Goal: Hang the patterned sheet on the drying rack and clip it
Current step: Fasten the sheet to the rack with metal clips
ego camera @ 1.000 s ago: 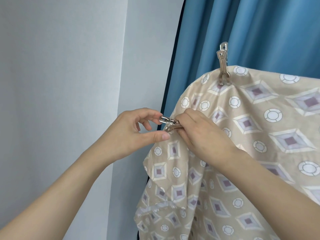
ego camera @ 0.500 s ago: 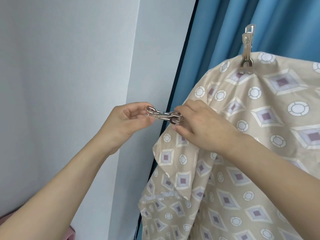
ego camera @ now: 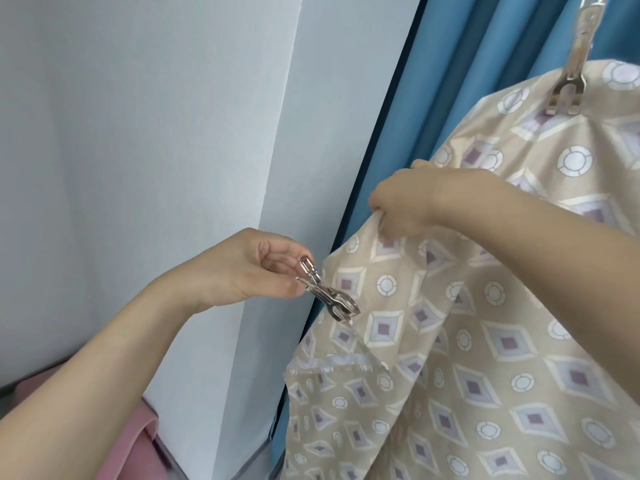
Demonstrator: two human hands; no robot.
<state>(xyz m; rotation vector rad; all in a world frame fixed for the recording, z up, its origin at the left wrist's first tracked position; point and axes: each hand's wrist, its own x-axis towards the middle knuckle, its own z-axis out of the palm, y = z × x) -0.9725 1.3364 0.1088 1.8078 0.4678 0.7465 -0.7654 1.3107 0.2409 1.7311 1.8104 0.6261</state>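
Note:
The beige patterned sheet (ego camera: 485, 341) with diamonds and circles hangs over a rack that it hides. A metal clip (ego camera: 571, 81) pins it at the top right. My right hand (ego camera: 415, 202) pinches the sheet's left edge and holds it up. My left hand (ego camera: 249, 268) is lower and to the left, and grips a second metal clip (ego camera: 325, 292) by its handles. That clip's jaws point down-right at the sheet's edge; I cannot tell whether they touch the cloth.
A blue curtain (ego camera: 433, 81) hangs behind the sheet. A pale grey wall (ego camera: 138, 133) with a corner fills the left. Something pink (ego camera: 131, 445) lies at the bottom left.
My left hand has moved down and left with the clip, away from my right hand. My right hand has let go of the clip and now pinches the sheet's edge. The view has swung left.

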